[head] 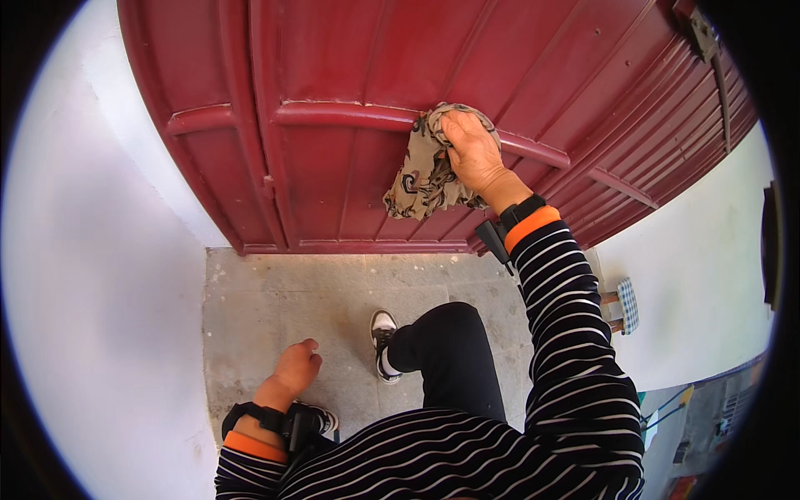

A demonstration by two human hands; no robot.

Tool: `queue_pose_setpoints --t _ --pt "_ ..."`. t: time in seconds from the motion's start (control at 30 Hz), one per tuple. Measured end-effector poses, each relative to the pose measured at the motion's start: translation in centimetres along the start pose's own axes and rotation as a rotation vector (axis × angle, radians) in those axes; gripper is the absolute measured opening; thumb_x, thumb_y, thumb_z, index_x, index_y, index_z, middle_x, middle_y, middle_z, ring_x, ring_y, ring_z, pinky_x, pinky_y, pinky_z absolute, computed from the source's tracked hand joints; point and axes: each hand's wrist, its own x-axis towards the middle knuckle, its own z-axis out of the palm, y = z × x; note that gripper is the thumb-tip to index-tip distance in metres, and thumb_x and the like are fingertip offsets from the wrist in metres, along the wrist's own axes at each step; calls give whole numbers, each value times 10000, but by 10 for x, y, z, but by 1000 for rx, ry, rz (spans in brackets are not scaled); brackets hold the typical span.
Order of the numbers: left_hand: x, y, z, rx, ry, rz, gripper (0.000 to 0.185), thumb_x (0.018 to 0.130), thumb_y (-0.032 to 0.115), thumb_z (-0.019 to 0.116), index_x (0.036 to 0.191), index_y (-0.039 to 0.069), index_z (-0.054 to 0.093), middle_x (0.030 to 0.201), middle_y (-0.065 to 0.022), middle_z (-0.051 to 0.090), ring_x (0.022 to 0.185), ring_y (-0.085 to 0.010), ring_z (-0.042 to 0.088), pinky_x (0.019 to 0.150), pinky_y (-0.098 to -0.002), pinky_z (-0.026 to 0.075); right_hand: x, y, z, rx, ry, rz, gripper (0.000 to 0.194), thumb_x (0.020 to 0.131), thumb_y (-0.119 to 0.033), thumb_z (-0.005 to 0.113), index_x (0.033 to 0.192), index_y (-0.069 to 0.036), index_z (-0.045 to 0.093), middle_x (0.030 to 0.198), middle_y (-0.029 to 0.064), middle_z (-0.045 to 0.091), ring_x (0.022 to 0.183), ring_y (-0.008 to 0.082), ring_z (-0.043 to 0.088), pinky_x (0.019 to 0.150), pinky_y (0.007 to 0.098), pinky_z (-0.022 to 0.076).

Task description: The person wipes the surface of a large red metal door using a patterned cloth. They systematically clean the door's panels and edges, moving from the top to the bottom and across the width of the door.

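My right hand (470, 147) presses a bunched tan cloth (412, 178) with a dark swirling print against the horizontal rail (350, 117) of a dark red metal door (400, 56). Part of the cloth hangs below the rail, over the lower door panel. Low on the left, my left hand (292, 369) hangs above the floor, away from the door. Its fingers are loosely bent, and nothing shows in them. Black bands circle both wrists, beside orange cuffs.
White walls stand to the left (106, 250) and right (681, 281) of the grey stone floor (281, 294). A stool with a blue checked seat (629, 306) is by the right wall. A metal latch (703, 37) sits at the door's upper right. My shoe (384, 344) is below the door.
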Motion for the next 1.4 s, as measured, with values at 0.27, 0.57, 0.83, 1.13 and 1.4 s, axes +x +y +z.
queue_pose_setpoints --t 0.27,0.57,0.83,1.13,1.4 --pt "4 1 2 23 -15 35 290 813 132 565 1071 10 616 901 -269 649 908 -428 615 813 -464 492 -24 40 -37 -153 -120 276 415 710 56 597 1112 -45 588 1165 148 578 1128 360 509 958 427 438" --pt "5 0 2 -20 -6 54 287 810 128 567 1064 2 614 925 -275 646 933 -433 609 825 -460 489 48 55 -143 23 522 635 264 806 -6 576 1069 11 598 974 205 673 904 335 659 810 381 503" --pt "9 1 5 54 -14 14 291 804 130 559 1061 7 617 925 -276 646 932 -433 610 825 -456 493 62 107 -125 -226 676 600 291 776 -98 631 1050 -27 566 1115 214 535 1054 409 516 922 445 433" --pt "22 -8 11 100 -22 55 281 792 141 561 1027 7 636 961 -265 649 953 -425 609 845 -452 489 -27 95 -97 144 253 958 308 726 -5 699 1031 18 671 887 140 704 856 222 668 822 313 505" --pt "31 -10 17 76 -20 97 263 786 130 566 1003 0 637 964 -277 642 958 -432 605 844 -449 489 63 134 -218 61 743 911 334 802 -124 676 1102 7 611 1019 222 667 975 342 646 847 387 494"
